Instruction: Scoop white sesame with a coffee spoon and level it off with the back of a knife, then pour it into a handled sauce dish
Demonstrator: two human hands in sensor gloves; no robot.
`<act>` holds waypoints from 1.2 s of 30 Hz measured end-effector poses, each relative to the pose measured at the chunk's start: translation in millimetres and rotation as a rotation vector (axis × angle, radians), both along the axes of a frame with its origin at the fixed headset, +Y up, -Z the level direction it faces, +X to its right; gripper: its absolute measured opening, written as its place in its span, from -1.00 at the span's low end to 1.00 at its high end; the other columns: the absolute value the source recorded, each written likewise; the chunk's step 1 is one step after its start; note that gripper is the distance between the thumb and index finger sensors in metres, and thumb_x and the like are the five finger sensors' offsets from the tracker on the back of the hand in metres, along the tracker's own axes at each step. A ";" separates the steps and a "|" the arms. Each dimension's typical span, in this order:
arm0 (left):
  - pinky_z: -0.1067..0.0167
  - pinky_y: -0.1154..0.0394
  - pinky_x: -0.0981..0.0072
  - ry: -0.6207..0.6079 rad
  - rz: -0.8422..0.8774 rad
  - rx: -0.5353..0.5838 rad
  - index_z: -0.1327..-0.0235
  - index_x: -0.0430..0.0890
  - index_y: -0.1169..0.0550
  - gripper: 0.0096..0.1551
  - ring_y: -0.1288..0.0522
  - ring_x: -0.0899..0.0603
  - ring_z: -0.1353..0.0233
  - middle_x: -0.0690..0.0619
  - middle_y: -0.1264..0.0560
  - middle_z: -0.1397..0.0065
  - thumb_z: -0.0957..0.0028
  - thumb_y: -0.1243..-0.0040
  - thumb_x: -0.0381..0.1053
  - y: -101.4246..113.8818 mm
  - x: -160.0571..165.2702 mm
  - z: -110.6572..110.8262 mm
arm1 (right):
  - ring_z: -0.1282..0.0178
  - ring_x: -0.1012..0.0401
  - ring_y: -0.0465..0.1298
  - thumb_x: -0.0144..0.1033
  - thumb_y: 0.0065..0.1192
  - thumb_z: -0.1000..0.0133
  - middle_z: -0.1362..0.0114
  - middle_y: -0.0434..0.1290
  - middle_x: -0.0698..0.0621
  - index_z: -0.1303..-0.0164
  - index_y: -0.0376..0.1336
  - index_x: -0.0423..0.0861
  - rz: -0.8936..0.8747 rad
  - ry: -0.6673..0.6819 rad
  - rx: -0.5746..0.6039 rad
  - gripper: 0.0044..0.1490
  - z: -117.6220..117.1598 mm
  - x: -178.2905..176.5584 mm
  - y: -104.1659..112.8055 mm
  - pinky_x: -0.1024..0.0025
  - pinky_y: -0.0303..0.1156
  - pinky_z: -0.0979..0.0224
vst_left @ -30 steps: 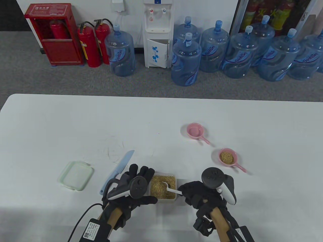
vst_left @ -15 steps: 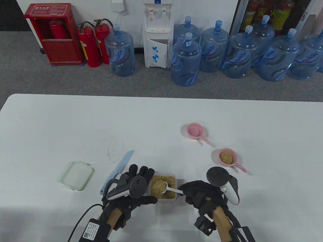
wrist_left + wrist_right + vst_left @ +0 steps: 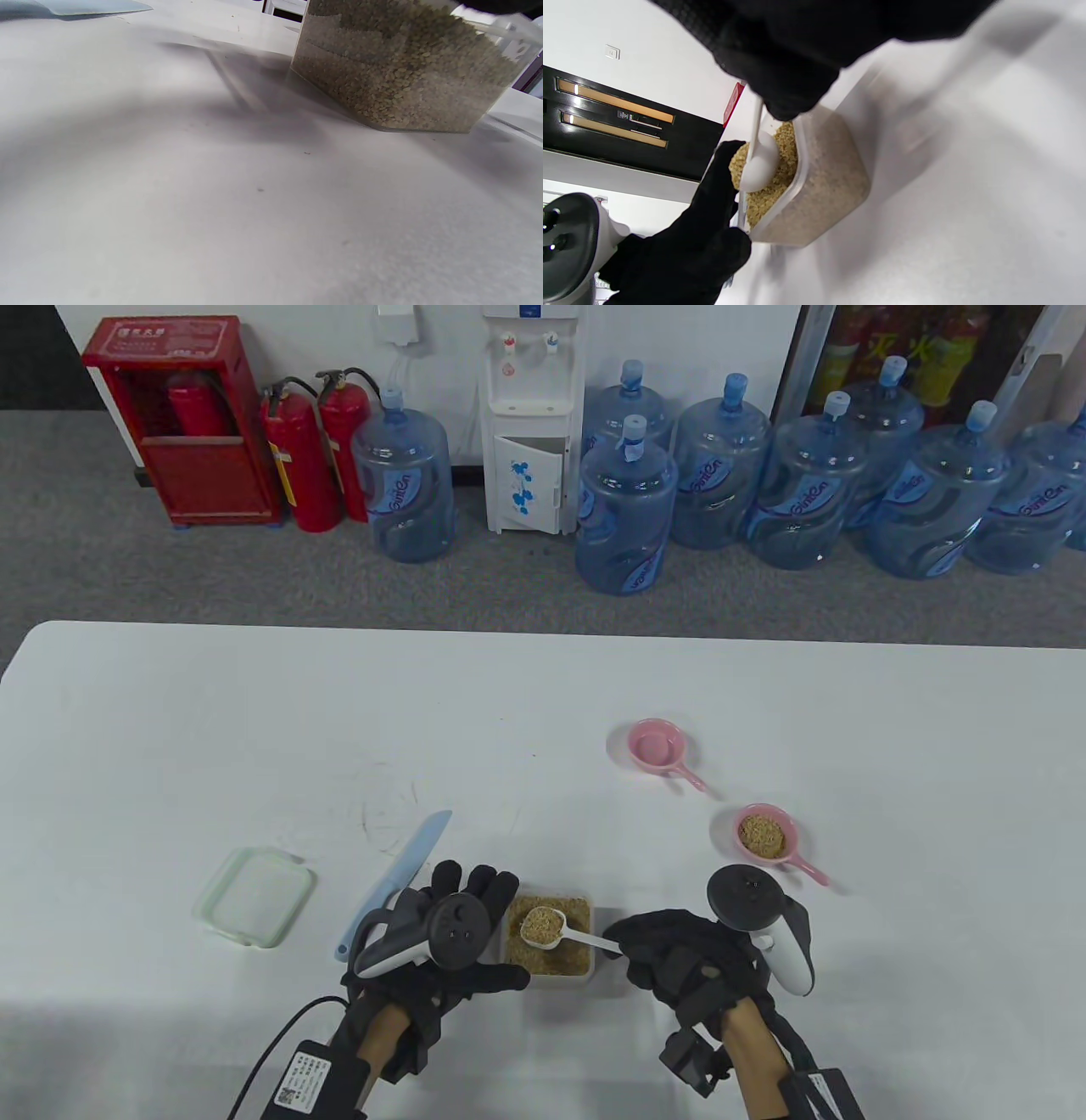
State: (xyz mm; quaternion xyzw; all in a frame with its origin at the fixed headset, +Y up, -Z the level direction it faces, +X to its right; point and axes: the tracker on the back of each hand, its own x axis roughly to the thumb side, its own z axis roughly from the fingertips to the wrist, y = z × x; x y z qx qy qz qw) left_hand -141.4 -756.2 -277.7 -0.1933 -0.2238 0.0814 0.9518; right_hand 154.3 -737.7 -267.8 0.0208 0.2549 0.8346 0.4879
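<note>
Sesame box (image 3: 550, 943): my landmark, a clear square container of white sesame (image 3: 398, 84) near the table's front edge; I see it filled close to the rim in the left wrist view.
Right hand (image 3: 679, 963): just right of the box; its fingers (image 3: 780, 80) are clamped on the handle of the coffee spoon (image 3: 543, 925); I read this as a firm pinch.
Spoon: white, its bowl heaped with sesame and held above the grain in the box, handle running out over the box's right side; in the right wrist view I see the underside of the bowl (image 3: 759, 165) clear of the heap.
Left hand (image 3: 441, 937): pressed against the box's left wall; fingers lie fairly straight along that wall and the thumb runs along the box's front side; I see nothing gripped, only steadying contact.
Knife (image 3: 394, 882): light blue, flat on the table (image 3: 254, 712) just left of the box, beyond my left hand, blade pointing away from me; untouched.
Lid (image 3: 253, 897): pale green, flat, further left of the box than the knife.
Filled sauce dish (image 3: 766, 836): pink, handled, sesame inside; right of the box and further back.
Empty sauce dish (image 3: 655, 746): pink, handled; well behind the box, slightly right.
</note>
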 end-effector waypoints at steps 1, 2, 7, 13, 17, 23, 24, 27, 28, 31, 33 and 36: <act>-0.61 0.08 -0.38 0.004 -0.001 0.003 -0.77 0.10 0.17 0.28 0.29 -0.54 -0.70 -0.10 0.20 -0.85 0.14 0.07 0.58 0.9 0.0 0.1 | 0.49 0.37 0.53 -0.29 0.14 -0.29 0.19 0.65 -0.01 -0.37 0.45 -0.21 -0.003 -0.002 0.002 -0.48 0.0 0.3 0.1 0.38 0.58 0.36; -0.61 0.09 -0.38 0.010 0.006 0.001 -0.77 0.09 0.16 0.26 0.30 -0.54 -0.69 -0.10 0.21 -0.84 0.13 0.06 0.56 2.7 -0.4 0.4 | 0.48 0.37 0.53 -0.29 0.14 -0.29 0.19 0.65 -0.01 -0.37 0.44 -0.21 -0.007 -0.004 0.003 -0.48 0.0 0.5 0.1 0.37 0.58 0.36; -0.60 0.09 -0.39 0.047 0.044 0.054 -0.78 0.07 0.12 0.24 0.30 -0.53 -0.69 -0.11 0.21 -0.84 0.11 0.06 0.54 15.0 -10.3 0.1 | 0.48 0.37 0.53 -0.29 0.14 -0.29 0.18 0.64 -0.01 -0.37 0.44 -0.20 -0.015 -0.004 0.007 -0.48 -0.3 1.7 0.3 0.38 0.58 0.35; -0.60 0.02 -0.39 0.215 0.037 0.227 -0.78 0.04 0.02 0.19 0.19 -0.52 -0.73 -0.09 0.09 -0.85 0.06 -0.03 0.50 35.9 -50.1 -5.0 | 0.48 0.37 0.53 -0.29 0.13 -0.30 0.18 0.64 -0.01 -0.38 0.44 -0.20 -0.026 -0.011 0.013 -0.48 -0.5 3.7 0.6 0.38 0.58 0.35; -0.60 -0.02 -0.39 0.331 0.001 0.246 -0.77 0.03 -0.05 0.15 0.10 -0.52 -0.76 -0.08 0.00 -0.84 0.04 -0.07 0.47 35.4 -75.0 -9.6 | 0.47 0.37 0.53 -0.28 0.13 -0.30 0.17 0.64 -0.01 -0.38 0.44 -0.20 -0.029 -0.006 0.013 -0.48 -0.5 4.4 0.7 0.37 0.58 0.34; -0.59 -0.19 -0.29 0.445 -0.215 0.265 -0.64 -0.01 -0.31 -0.17 -0.32 -0.35 -0.70 -0.05 -0.29 -0.72 -0.12 -0.14 0.29 19.5 -89.2 -20.0 | 0.47 0.37 0.53 -0.28 0.13 -0.30 0.17 0.64 -0.01 -0.38 0.44 -0.20 -0.030 -0.003 0.012 -0.48 -0.3 4.9 0.7 0.37 0.58 0.34; -0.58 -0.21 -0.27 0.455 -0.241 0.258 -0.62 -0.02 -0.33 -0.20 -0.36 -0.33 -0.67 -0.06 -0.32 -0.70 -0.13 -0.15 0.27 17.4 -89.1 -21.3 | 0.47 0.37 0.53 -0.28 0.13 -0.30 0.17 0.64 -0.01 -0.38 0.44 -0.19 -0.031 -0.003 0.012 -0.48 -0.3 5.0 0.9 0.37 0.58 0.34; -0.55 -0.26 -0.24 0.505 -0.335 0.225 -0.58 -0.03 -0.35 -0.23 -0.44 -0.29 -0.60 -0.05 -0.38 -0.63 -0.14 -0.16 0.26 11.5 -85.8 -25.0 | 0.47 0.37 0.53 -0.28 0.13 -0.30 0.17 0.64 -0.01 -0.38 0.44 -0.20 -0.034 -0.001 0.011 -0.48 -0.4 5.5 0.7 0.37 0.58 0.34; -0.53 -0.30 -0.22 0.525 -0.361 0.217 -0.56 -0.04 -0.37 -0.24 -0.47 -0.27 -0.56 -0.05 -0.41 -0.60 -0.14 -0.16 0.26 10.3 -84.8 -25.7 | 0.47 0.37 0.53 -0.28 0.13 -0.30 0.17 0.64 -0.01 -0.38 0.44 -0.20 -0.034 0.000 0.011 -0.48 -0.4 5.7 0.7 0.37 0.58 0.34; -0.45 -0.38 -0.17 0.588 -0.412 0.189 -0.50 -0.04 -0.42 -0.28 -0.53 -0.24 -0.47 -0.05 -0.48 -0.50 -0.13 -0.19 0.26 6.8 -82.3 -27.5 | 0.47 0.37 0.53 -0.28 0.13 -0.30 0.17 0.64 -0.01 -0.38 0.44 -0.20 -0.033 0.000 0.012 -0.48 -0.4 6.2 0.9 0.37 0.58 0.34; -0.43 -0.39 -0.16 0.599 -0.454 0.145 -0.50 -0.04 -0.43 -0.27 -0.54 -0.23 -0.45 -0.04 -0.49 -0.48 -0.13 -0.19 0.27 3.6 -81.0 -28.5 | 0.47 0.37 0.53 -0.28 0.13 -0.30 0.17 0.64 -0.01 -0.38 0.44 -0.20 -0.035 0.000 0.012 -0.47 -0.4 6.4 1.0 0.37 0.58 0.34; -0.42 -0.41 -0.15 0.585 -0.490 0.116 -0.42 0.00 -0.49 -0.34 -0.57 -0.20 -0.41 0.00 -0.53 -0.42 -0.12 -0.20 0.27 -2.1 -81.0 -30.2 | 0.47 0.37 0.53 -0.28 0.13 -0.30 0.17 0.64 -0.01 -0.39 0.43 -0.19 -0.034 0.002 0.011 -0.48 -0.4 6.6 0.9 0.37 0.58 0.34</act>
